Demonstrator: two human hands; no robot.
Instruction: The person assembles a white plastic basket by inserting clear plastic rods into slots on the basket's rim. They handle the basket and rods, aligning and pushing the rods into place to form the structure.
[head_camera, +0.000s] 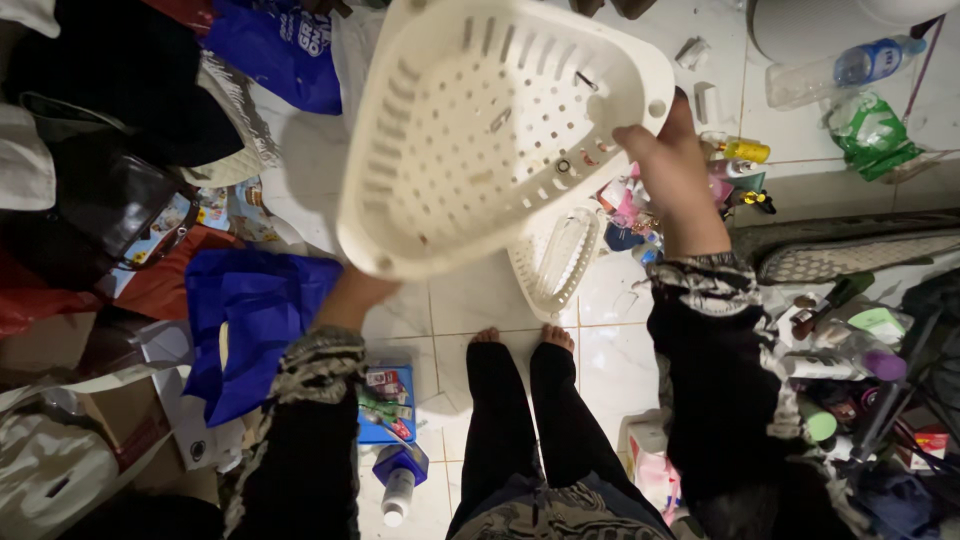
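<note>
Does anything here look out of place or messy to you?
Yes. Both hands, left hand and right hand, hold a white perforated basket tipped on edge, and small bottles and packets lie scattered on the tiled floor beneath it, beside a smaller white basket.

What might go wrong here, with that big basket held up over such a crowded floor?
The white basket is tilted, held at its rims by the left hand and right hand; small bits inside could slide out. It also hides part of the floor, so bare feet might step on the smaller basket or bottles close by.
</note>
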